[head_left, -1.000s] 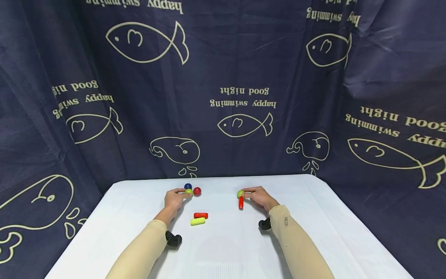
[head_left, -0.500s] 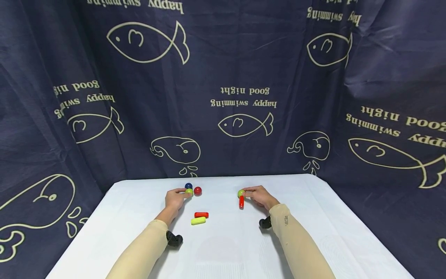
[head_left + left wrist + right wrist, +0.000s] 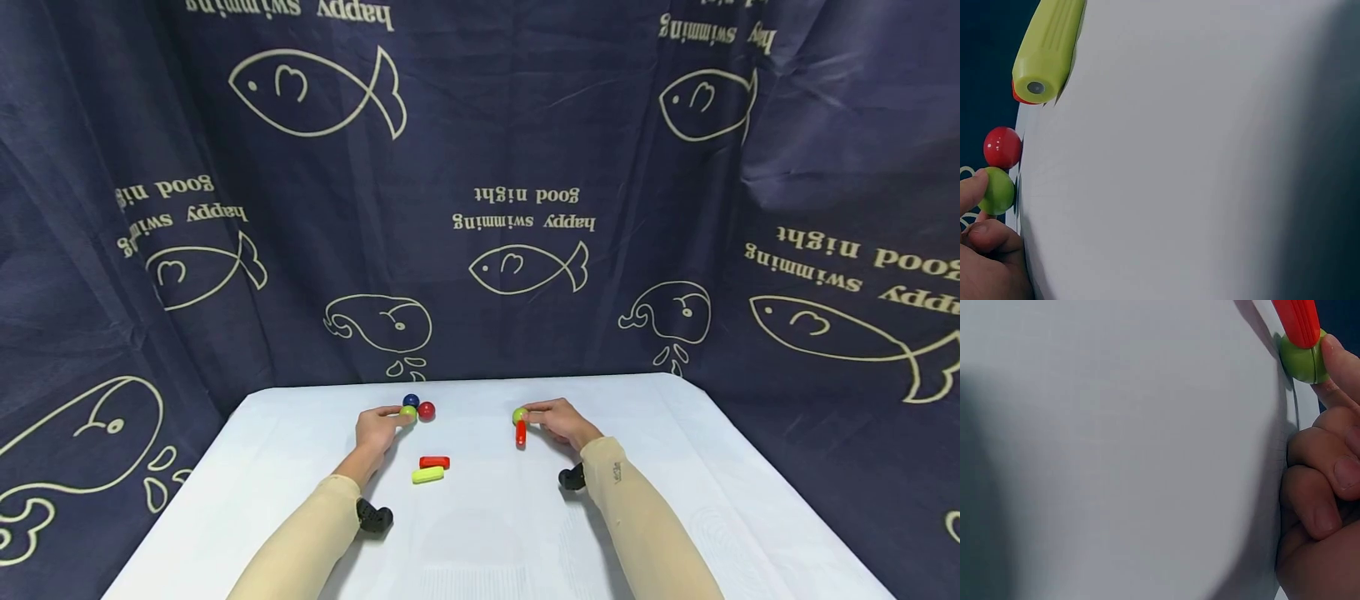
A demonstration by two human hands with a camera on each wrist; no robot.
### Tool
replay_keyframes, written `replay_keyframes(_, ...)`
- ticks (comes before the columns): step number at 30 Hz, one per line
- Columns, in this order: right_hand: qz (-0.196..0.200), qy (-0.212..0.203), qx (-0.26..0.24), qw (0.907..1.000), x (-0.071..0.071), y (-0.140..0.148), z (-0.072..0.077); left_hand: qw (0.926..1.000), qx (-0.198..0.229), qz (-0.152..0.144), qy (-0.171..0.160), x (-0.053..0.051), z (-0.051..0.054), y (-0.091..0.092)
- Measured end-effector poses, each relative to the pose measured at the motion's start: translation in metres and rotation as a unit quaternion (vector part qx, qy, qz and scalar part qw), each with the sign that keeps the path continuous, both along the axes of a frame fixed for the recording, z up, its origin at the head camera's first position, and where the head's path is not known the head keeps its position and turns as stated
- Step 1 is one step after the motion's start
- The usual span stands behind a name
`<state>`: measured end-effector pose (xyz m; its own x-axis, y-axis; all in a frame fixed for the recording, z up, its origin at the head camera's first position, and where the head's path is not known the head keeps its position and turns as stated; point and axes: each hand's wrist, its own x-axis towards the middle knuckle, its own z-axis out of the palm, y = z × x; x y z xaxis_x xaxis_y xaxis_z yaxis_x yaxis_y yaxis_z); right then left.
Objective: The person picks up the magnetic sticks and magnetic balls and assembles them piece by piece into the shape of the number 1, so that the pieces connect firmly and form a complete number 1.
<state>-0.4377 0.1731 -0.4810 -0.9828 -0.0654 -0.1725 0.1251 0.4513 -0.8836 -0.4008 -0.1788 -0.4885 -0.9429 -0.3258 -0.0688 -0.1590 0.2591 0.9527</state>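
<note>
My left hand (image 3: pixel 377 427) pinches a green ball (image 3: pixel 408 412) between thumb and forefinger, above the far left of the table. A glossy red ball (image 3: pixel 1003 147) adjoins it in the left wrist view, and a dark blue ball (image 3: pixel 411 401) lies just behind. Over on the right, my right hand (image 3: pixel 561 422) pinches a second green ball (image 3: pixel 1300 361) between thumb and forefinger; its other fingers are curled. One end of a red ribbed rod (image 3: pixel 521 434) meets that ball and partly covers it in the right wrist view.
A yellow-green ribbed rod (image 3: pixel 427 475) lies near the table's middle, with another red rod (image 3: pixel 434 462) right behind it. In the left wrist view the yellow-green rod's end has a grey round disc. A dark fish-print curtain (image 3: pixel 525 167) hangs behind the white table (image 3: pixel 465 517).
The blue ball has shifted slightly right, to the gap behind the left green ball and the red ball. Both hands stay almost where they were.
</note>
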Motion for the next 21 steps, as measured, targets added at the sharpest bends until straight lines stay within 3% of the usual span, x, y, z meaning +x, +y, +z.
replay_keyframes(14, 0.011, -0.006, 0.011, 0.9999, -0.0004, 0.0011, 0.0011, 1.0000, -0.003, -0.002, -0.002, 0.0020, 0.0013, 0.0008)
replay_keyframes(21, 0.005, -0.002, 0.004, 1.0000, 0.0011, -0.0011, 0.0030, 0.9998, 0.020, -0.003, -0.004, 0.0038, 0.0031, 0.0002)
